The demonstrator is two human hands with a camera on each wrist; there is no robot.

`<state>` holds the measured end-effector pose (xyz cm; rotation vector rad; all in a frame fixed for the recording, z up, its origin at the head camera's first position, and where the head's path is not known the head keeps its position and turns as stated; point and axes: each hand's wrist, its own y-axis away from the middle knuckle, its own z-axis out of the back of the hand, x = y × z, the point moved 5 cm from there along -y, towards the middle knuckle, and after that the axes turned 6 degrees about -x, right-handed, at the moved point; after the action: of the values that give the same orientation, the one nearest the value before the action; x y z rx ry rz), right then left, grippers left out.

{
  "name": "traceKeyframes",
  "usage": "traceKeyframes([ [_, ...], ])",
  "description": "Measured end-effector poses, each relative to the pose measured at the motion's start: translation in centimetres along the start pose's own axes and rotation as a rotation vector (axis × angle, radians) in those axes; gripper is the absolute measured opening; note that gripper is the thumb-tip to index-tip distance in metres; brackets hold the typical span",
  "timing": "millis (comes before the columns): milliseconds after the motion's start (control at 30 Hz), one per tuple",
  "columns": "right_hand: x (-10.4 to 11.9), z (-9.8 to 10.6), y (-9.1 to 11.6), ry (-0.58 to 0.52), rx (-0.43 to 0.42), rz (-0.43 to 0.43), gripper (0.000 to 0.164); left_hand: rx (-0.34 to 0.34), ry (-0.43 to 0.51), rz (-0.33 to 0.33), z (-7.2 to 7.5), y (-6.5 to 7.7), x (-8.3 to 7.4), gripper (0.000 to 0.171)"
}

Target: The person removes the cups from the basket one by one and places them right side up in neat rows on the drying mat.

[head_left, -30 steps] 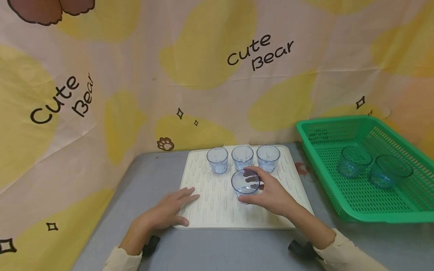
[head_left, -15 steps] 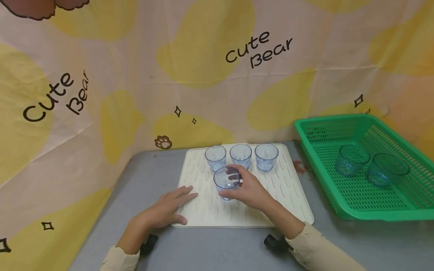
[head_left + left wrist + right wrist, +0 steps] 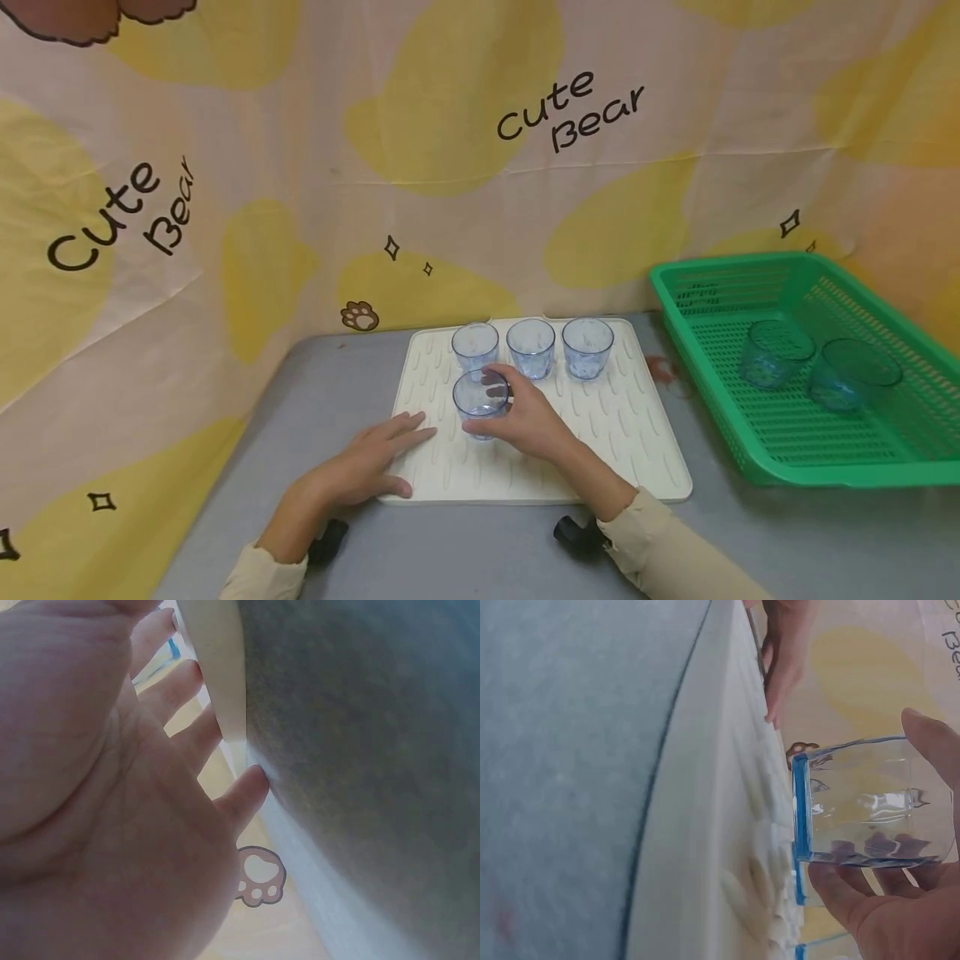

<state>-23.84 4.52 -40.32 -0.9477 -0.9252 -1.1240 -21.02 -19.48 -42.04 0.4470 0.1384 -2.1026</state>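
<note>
My right hand (image 3: pixel 525 421) grips a clear bluish drinking glass (image 3: pixel 480 408) from its right side, thumb in front and fingers behind. The glass stands upright, mouth up, before the leftmost glass (image 3: pixel 475 342) of a back row on the white ridged mat (image 3: pixel 540 479). In the right wrist view its thick blue base is close to the mat; whether they touch I cannot tell. Beside that leftmost glass are a middle glass (image 3: pixel 531 350) and a right glass (image 3: pixel 588 350). My left hand (image 3: pixel 363 462) rests on the mat's left edge with fingers extended, holding nothing.
To the right, a green plastic basket (image 3: pixel 825 475) contains two similar glasses, a nearer-left one (image 3: pixel 776 358) and a right one (image 3: pixel 851 375). The grey table (image 3: pixel 450 554) meets a printed cloth (image 3: pixel 420 125) behind and at left.
My right hand has carried the glass leftward over the mat, from in front of the middle and right glasses to in front of the leftmost one. The left hand stays at the mat's edge.
</note>
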Motion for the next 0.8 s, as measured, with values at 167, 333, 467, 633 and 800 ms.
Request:
traceKeyframes([
  [167,-0.3,-0.9,-0.3,0.000,0.013,0.015,0.079,-0.010,-0.005,-0.001,0.1,0.4,0.0,0.083],
  [333,-0.7,-1.1,-0.3,0.046,0.008,-0.016,0.080,-0.003,-0.007,0.017,-0.1,0.0,0.1,0.083],
  [467,-0.8,-1.3,-0.4,0.070,0.012,-0.026,0.083,0.003,-0.010,0.025,0.0,-0.1,0.1,0.083],
  [633,-0.9,-1.4,-0.4,0.077,0.023,-0.033,0.085,0.001,-0.008,0.013,0.1,0.0,-0.1,0.083],
  [800,-0.8,-1.2,-0.2,0.051,0.041,-0.030,0.091,-0.005,-0.018,-0.004,0.1,0.1,-0.1,0.082],
])
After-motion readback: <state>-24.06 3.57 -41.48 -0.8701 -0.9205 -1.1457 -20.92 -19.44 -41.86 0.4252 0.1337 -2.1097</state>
